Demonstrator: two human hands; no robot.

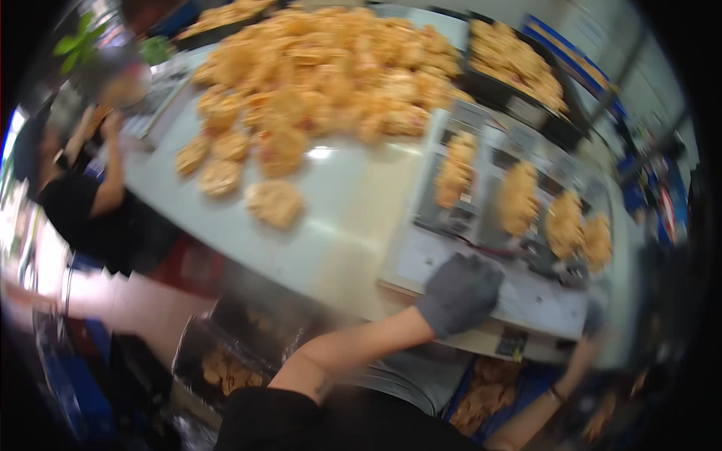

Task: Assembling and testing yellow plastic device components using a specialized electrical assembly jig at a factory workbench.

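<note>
My left hand (460, 295), in a grey glove, is closed over the front of a white fixture board (410, 259); what its fingers hold, if anything, is hidden. My right hand (594, 319), also gloved, is a blur at the board's right front corner, its fingers not readable. Several grey holders stand on the board, carrying lumpy yellow-orange pieces: one piece (456, 169) at the left, another piece (519, 198) in the middle, and a further piece (564, 223) towards the right. Dark wires run along the holders' front.
A large heap of similar pieces (323, 68) covers the back of the table (301, 248); a loose piece (275, 204) lies nearer me. A black crate (519, 113) of pieces stands at the back right. Below are a bin (199, 353) and a blue crate (519, 391). Another person (90, 203) works at the left.
</note>
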